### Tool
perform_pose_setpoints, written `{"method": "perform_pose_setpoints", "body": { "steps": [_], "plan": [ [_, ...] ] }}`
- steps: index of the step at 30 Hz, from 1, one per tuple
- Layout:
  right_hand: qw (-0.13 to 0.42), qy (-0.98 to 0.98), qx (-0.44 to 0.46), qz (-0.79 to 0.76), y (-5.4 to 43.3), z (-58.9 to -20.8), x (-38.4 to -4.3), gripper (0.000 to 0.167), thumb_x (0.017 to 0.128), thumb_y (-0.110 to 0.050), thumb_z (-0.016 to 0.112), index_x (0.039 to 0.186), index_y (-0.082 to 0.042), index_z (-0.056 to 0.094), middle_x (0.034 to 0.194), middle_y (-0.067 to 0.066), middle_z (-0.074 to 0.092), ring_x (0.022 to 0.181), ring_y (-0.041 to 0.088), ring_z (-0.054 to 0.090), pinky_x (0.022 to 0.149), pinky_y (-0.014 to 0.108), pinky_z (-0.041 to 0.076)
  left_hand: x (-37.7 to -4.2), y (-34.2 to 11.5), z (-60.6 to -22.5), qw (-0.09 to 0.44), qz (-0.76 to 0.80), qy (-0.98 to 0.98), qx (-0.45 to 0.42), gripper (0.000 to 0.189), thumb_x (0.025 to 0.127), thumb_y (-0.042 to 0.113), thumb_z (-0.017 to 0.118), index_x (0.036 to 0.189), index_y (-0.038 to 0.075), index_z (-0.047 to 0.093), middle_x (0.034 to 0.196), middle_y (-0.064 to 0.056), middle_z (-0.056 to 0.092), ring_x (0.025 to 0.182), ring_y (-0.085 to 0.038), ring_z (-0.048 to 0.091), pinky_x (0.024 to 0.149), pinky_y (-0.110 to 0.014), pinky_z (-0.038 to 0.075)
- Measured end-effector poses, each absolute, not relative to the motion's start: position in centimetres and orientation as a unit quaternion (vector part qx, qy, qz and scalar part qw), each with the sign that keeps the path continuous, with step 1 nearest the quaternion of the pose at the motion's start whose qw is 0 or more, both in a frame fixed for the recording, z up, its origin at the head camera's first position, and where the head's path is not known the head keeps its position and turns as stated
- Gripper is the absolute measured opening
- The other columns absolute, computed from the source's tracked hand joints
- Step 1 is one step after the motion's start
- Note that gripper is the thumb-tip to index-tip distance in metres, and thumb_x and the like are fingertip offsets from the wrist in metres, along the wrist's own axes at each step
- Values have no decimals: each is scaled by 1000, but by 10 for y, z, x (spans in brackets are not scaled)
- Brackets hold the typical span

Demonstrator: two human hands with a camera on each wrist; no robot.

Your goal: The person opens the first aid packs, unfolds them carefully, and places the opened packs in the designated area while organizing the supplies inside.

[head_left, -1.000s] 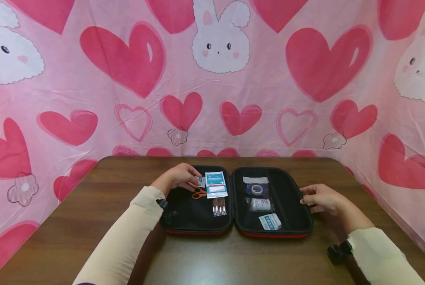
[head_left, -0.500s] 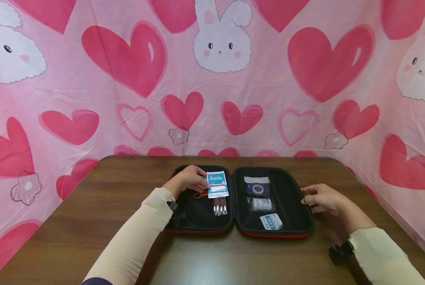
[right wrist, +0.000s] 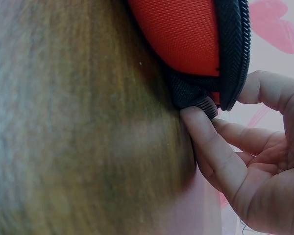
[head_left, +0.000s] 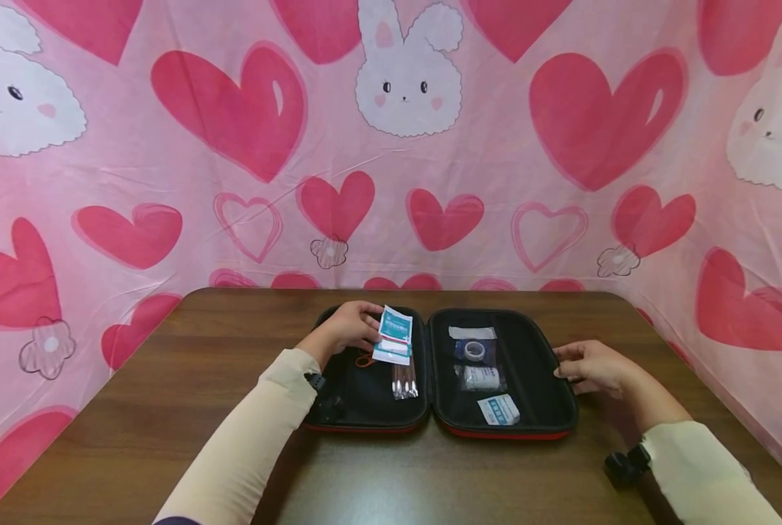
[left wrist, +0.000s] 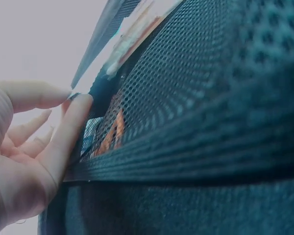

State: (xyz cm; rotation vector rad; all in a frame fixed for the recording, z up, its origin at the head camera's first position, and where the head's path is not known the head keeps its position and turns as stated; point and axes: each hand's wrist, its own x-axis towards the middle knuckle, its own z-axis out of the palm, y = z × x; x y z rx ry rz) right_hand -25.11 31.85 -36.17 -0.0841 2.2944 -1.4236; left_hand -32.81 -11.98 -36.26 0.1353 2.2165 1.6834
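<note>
An open black-lined case with a red shell (head_left: 531, 364) lies flat on the table. My left hand (head_left: 346, 330) is over its left half. Thumb and finger pinch the edge of a blue-and-white sachet (head_left: 396, 328), tilted above the case; the left wrist view shows the pinched white edge (left wrist: 84, 87) beside black mesh (left wrist: 171, 83). Orange scissor handles (head_left: 364, 360) and a pack of cotton swabs (head_left: 404, 380) lie beneath. At the case's right rim, my right hand (head_left: 594, 367) grips the edge; in the right wrist view its fingers (right wrist: 213, 147) touch the zippered edge and a black strap end (right wrist: 206, 105).
The right half holds a white strip packet (head_left: 472, 333), a tape roll (head_left: 474, 351), a wrapped bandage roll (head_left: 480, 378) and a small blue-and-white packet (head_left: 498, 410). The wooden table (head_left: 351, 474) ends at a pink heart-patterned cloth (head_left: 391, 160).
My left hand moved right from the small packet by the scissors to the larger sachet, which has now tilted and shifted left in its grip. The right hand stays at the rim.
</note>
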Motion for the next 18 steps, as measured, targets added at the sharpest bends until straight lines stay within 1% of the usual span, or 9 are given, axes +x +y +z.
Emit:
{"method": "perform_pose_setpoints", "body": {
  "steps": [2,6,12,15,18],
  "plan": [
    [218,828,-30,-515,318,-362,-251,64,88,-4,63,137,23,31,115,21,62,96,28,63,83,48,55,-328,-122,-362,170,584,792,52,54,82,-14,67,133,-2,53,95,-16,66,74,-19,64,66,-39,59],
    [219,827,-29,-517,317,-361,-251,65,88,-4,63,137,23,30,113,20,62,96,27,63,83,48,55,-329,-127,-361,161,562,810,54,44,85,-8,67,127,-1,60,98,-14,66,77,-19,63,70,-38,59],
    [220,824,-32,-521,318,-362,-251,64,89,-3,62,137,23,30,112,19,63,95,27,64,83,47,55,-329,-137,-357,156,547,821,54,31,86,-5,67,117,-3,65,100,-13,69,79,-19,63,74,-38,58],
    [220,823,-32,-522,318,-362,-251,64,89,-3,62,137,24,30,112,19,64,95,27,64,83,47,56,-329,-142,-354,153,542,824,60,28,87,-3,66,115,-3,67,102,-14,68,81,-19,63,77,-39,58],
    [220,825,-31,-519,318,-362,-251,64,89,-3,62,137,24,29,112,19,64,95,28,64,83,48,55,-327,-147,-350,147,540,826,60,27,88,1,66,115,-1,69,106,-13,68,85,-21,62,81,-41,57]
  ]
}}
